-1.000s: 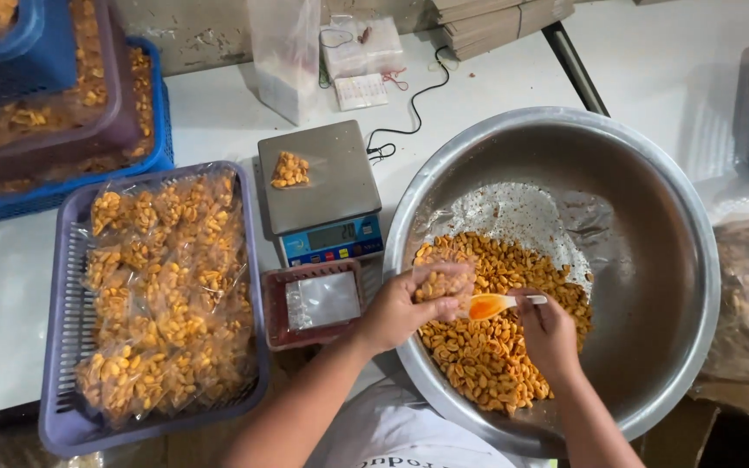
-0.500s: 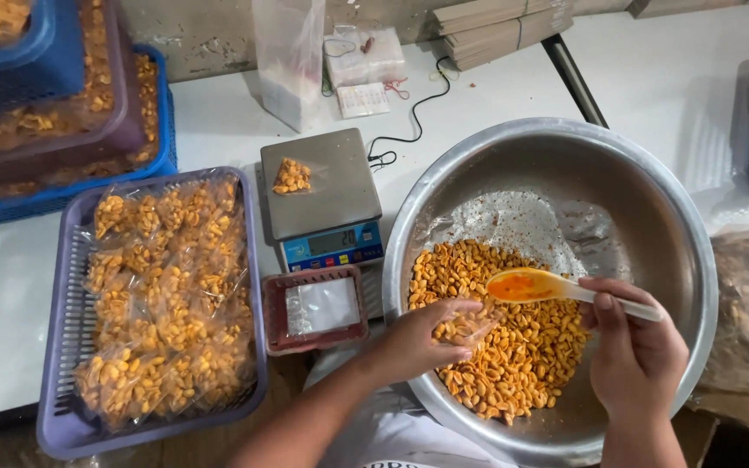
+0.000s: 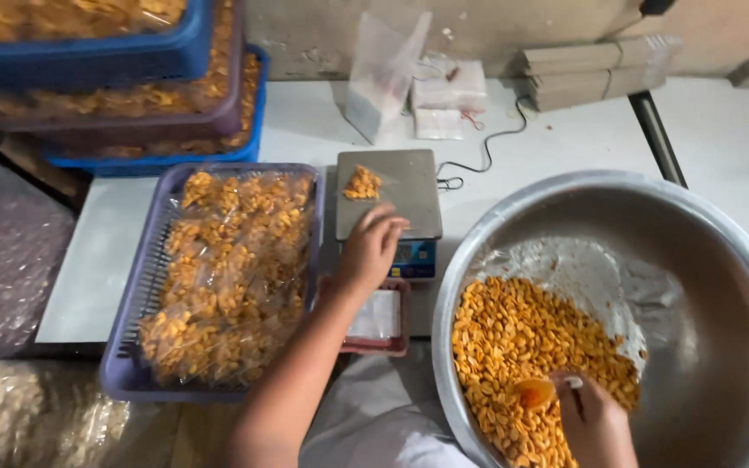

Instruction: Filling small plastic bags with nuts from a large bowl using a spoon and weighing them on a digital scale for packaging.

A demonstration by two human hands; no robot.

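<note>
My left hand (image 3: 369, 250) reaches over the near edge of a small digital scale (image 3: 389, 192), fingers bent and close together; whether it holds anything I cannot see. A small pile of orange snack pieces (image 3: 362, 183) lies on the scale's steel plate. My right hand (image 3: 594, 422) grips an orange spoon (image 3: 534, 394) dug into the heap of orange snack pieces (image 3: 530, 347) in a big steel bowl (image 3: 704, 260). A small red tray (image 3: 380, 317) with white contents sits below the scale, partly under my left wrist.
A purple crate (image 3: 136, 295) of bagged snacks stands left of the scale. Stacked blue and purple crates (image 3: 123, 95) fill the far left. Clear bags (image 3: 385, 69), white packets and a cable lie behind the scale. Large plastic sacks (image 3: 10, 251) sit at the left.
My left hand left the bowl and moved up-left to the scale. My right hand brought the spoon down from above the heap into the snack pieces at the bowl's near side.
</note>
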